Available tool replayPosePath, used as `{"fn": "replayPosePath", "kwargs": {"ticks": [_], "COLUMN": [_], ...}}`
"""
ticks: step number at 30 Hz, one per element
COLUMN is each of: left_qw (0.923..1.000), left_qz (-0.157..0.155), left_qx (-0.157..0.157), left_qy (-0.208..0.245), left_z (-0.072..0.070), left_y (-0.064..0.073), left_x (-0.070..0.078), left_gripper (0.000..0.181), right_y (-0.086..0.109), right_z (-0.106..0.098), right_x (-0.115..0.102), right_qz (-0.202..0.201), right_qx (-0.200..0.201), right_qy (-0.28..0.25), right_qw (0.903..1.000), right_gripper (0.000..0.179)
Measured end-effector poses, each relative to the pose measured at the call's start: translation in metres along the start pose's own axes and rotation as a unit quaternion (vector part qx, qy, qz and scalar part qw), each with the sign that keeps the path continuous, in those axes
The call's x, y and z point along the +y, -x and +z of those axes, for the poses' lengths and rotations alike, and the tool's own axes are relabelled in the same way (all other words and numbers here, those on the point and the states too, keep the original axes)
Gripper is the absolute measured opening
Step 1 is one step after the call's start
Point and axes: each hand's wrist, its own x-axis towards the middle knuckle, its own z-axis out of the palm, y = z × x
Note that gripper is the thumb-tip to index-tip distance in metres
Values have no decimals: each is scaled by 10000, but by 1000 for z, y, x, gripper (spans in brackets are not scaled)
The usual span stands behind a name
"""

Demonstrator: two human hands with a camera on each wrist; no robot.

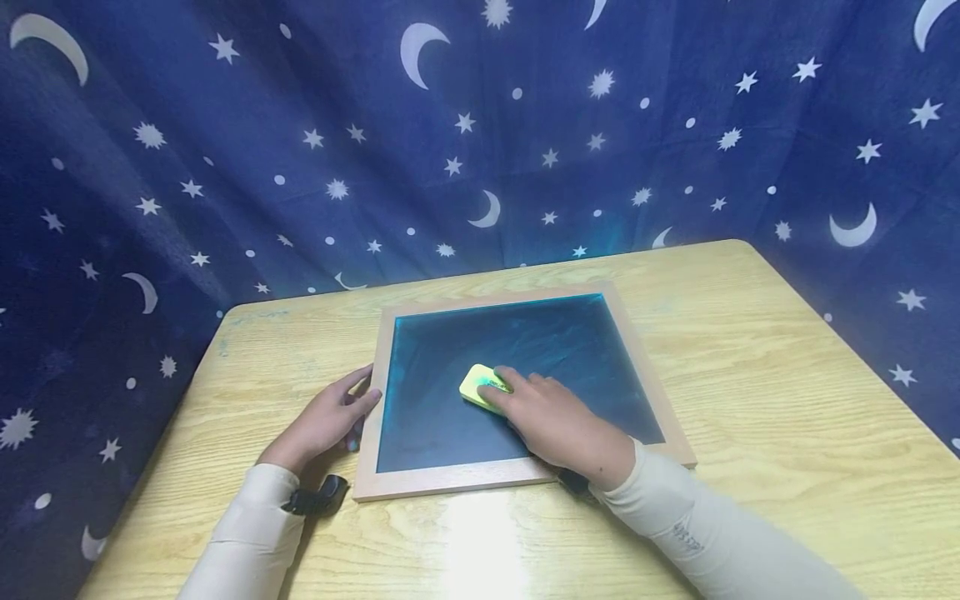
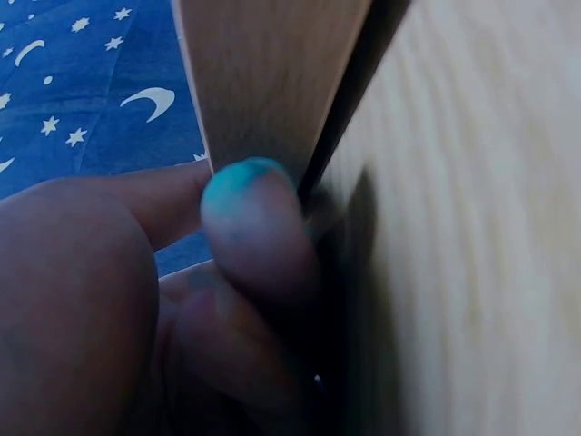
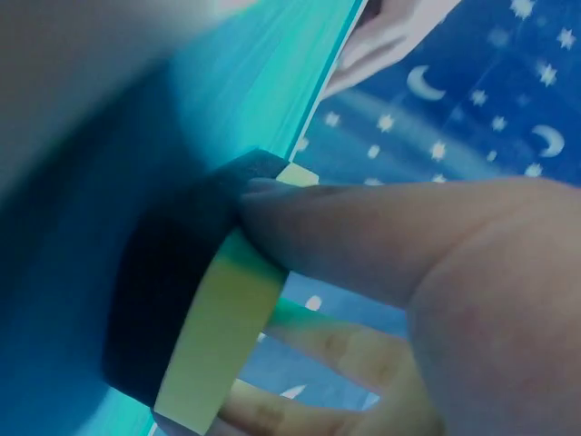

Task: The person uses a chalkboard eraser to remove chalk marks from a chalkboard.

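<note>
Right hand [image 1: 558, 421] lies palm down on the framed board [image 1: 517, 387], thumb and fingers gripping a yellow eraser [image 1: 482, 387] with a dark underside; the eraser's long axis runs from far left to near right. Left hand [image 1: 326, 421] rests with relaxed fingers against the frame's left edge, holding nothing. Under them lies a pale wooden table [image 1: 787, 400], backed by a blue star-and-moon cloth [image 1: 225, 167].

Right hand [image 3: 436, 300] gripping a yellow eraser [image 3: 222, 336], thumb along its top edge and fingers [image 3: 300, 341] beneath; the eraser's dark felt pad [image 3: 163, 300] lies flat against the teal board surface [image 3: 118, 182]. Far behind hangs a blue curtain [image 3: 481, 118] printed with moons and stars.
</note>
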Motion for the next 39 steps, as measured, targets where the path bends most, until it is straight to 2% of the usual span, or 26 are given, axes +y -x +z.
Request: {"fn": "replayPosePath", "kwargs": {"ticks": [4,10,18,23,32,39], "left_qw": [10000,10000,10000,9999,10000,10000], "left_qz": [13,-54,-47,-70,-14,15], "left_qx": [10,48,53,53,26,25], "left_qy": [4,-36,-70,-83,-25,24], "left_z": [0,0,1,0,-1,-1], "left_y": [0,-1,-1,-1,0,-1], "left_x": [0,-1,-1,0,-1,-2], "left_gripper": [65,65,64,66,64,64], "right_y": [-1,4,17,22,21,35], "right_z": [-2,-8,-16,-20,-24,-44], "right_x": [21,59,96,102,100,106], "right_qz": [358,995,1538,1600,1620,1880], "right_qx": [161,298,211,207,300,618], "right_qy": [10,-54,-142,-205,-223,-333], "right_qw": [9992,9946,9878,9867,9861,9797], "right_gripper": [40,49,50,51,55,54]}}
